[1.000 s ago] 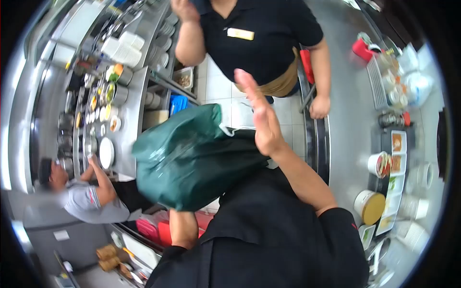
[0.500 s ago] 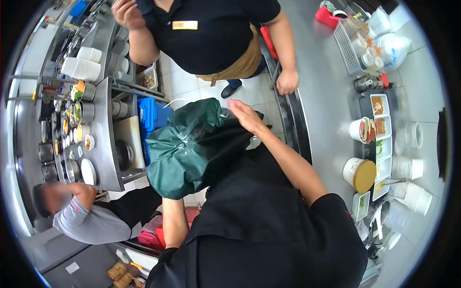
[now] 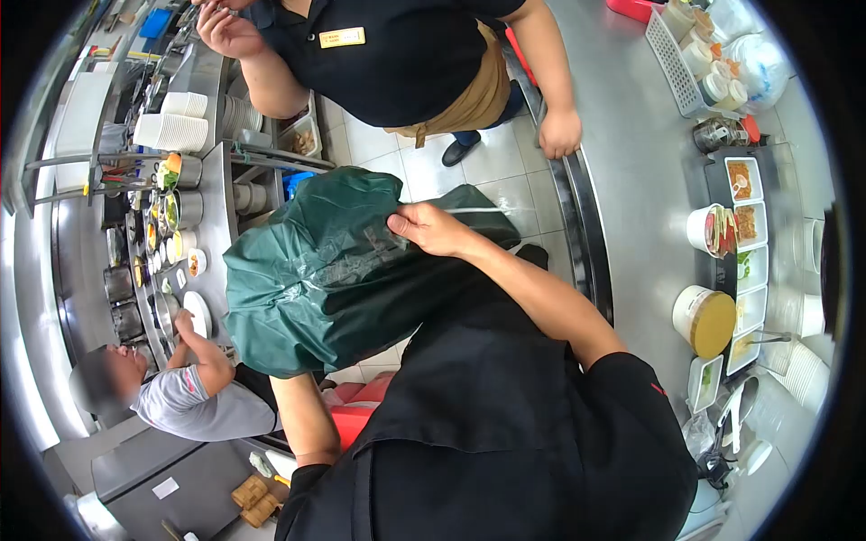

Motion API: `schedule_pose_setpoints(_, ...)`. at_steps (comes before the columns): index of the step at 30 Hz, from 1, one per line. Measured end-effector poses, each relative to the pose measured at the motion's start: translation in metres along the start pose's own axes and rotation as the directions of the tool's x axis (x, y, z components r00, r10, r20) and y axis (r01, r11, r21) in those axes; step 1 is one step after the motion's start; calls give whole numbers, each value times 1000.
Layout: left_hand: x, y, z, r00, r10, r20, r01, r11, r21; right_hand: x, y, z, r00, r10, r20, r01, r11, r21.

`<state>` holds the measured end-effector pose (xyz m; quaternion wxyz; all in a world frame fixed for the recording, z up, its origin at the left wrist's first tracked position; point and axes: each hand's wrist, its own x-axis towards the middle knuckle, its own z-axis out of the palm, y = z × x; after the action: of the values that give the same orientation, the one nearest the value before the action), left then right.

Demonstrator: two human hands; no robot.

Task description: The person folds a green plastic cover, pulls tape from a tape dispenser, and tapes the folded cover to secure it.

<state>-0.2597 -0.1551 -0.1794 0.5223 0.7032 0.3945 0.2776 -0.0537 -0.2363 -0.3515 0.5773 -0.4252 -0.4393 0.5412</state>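
A dark green, shiny waterproof apron (image 3: pixel 307 270) is bunched up in front of my body, creased and bulging. My right hand (image 3: pixel 428 229) is closed on its upper edge, thumb against the fabric. From beside that hand a white tie (image 3: pixel 478 210) runs to the right, over a part of the apron hanging lower. My left forearm (image 3: pixel 302 415) goes up under the apron's lower left side. The fabric hides my left hand, so its fingers do not show.
A person in a black shirt (image 3: pixel 388 63) stands ahead, one hand on the right-hand steel counter (image 3: pixel 631 180). Another in a grey shirt (image 3: pixel 207 406) works at the left counter. Food trays (image 3: pixel 750 266) and a yellow-lidded tub (image 3: pixel 704 322) stand at the right.
My right hand was open with fingers extended; now it has closed on the apron. The apron has shifted left and spread wider. The person in grey has lowered a hand toward a white dish.
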Motion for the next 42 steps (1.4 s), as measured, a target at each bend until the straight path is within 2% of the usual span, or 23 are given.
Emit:
schedule_pose_setpoints(1, 0, 2, -1, 1000, 1, 8, -1, 1000, 0, -1, -5, 3, 998, -8, -66, 8, 1000, -4)
schedule_pose_setpoints(3, 1, 5, -2, 1000, 0, 29, 0, 1000, -9, -2, -15, -1, 991, -10, -132, 24, 994, 103)
schedule_pose_setpoints(4, 2, 7, -2, 999, 3, 43, -2, 1000, -12, -2, -23, -4, 977, -61, -202, 76, 995, 67)
schedule_pose_setpoints(9, 15, 22, 2, 985, 32, 169, -32, 999, -5, -11, -79, -18, 953, -150, -263, 166, 985, 41)
schedule_pose_setpoints(11, 23, 31, 5, 971, 59, 230, -61, 998, -2, -10, -95, -20, 944, -201, -261, 230, 969, 85)
schedule_pose_setpoints(13, 36, 39, 12, 955, 92, 282, -92, 996, -13, -20, -124, -22, 942, -196, -274, 220, 974, 61)
schedule_pose_setpoints(15, 63, 48, 31, 918, 162, 363, -161, 986, -32, -31, -144, -25, 938, -124, -322, 176, 975, 135)
schedule_pose_setpoints(17, 77, 56, 41, 896, 189, 402, -181, 982, -59, -45, -156, -32, 936, -125, -330, 199, 959, 202)
schedule_pose_setpoints(21, 86, 49, 51, 885, 151, 441, -118, 988, -101, -82, -174, -44, 861, -128, -492, 250, 949, 191)
schedule_pose_setpoints(23, 91, 46, 62, 888, 122, 444, -72, 989, -127, -112, -191, -43, 828, -89, -553, 273, 927, 259)
schedule_pose_setpoints(28, 100, 41, 100, 886, 39, 462, 56, 980, -191, -199, -224, -38, 738, -72, -671, 274, 941, 200)
schedule_pose_setpoints(30, 111, 37, 125, 875, 5, 483, 106, 974, -202, -227, -230, -42, 621, -60, -781, 322, 929, 185)
schedule_pose_setpoints(31, 114, 38, 138, 868, -3, 497, 122, 971, -206, -237, -235, -44, 620, -68, -782, 325, 929, 177)
schedule_pose_setpoints(33, 128, 37, 167, 848, -16, 530, 149, 966, -209, -250, -246, -46, 501, -157, -851, 509, 849, 143)
schedule_pose_setpoints(34, 137, 37, 182, 836, -18, 549, 157, 966, -208, -255, -248, -49, 493, -155, -856, 512, 847, 142)
schedule_pose_setpoints(36, 158, 39, 212, 809, -13, 587, 164, 965, -204, -258, -256, -58, 295, -281, -913, 553, 829, -76)
schedule_pose_setpoints(39, 200, 41, 263, 754, 1, 656, 157, 971, -182, -249, -272, -68, 168, -386, -907, 602, 769, -216)
schedule_pose_setpoints(40, 219, 45, 285, 731, 14, 682, 139, 976, -169, -251, -272, -75, 163, -441, -883, 580, 766, -275)
schedule_pose_setpoints(42, 253, 52, 325, 679, 39, 733, 88, 987, -134, -234, -284, -78, 40, -488, -872, 587, 718, -375)
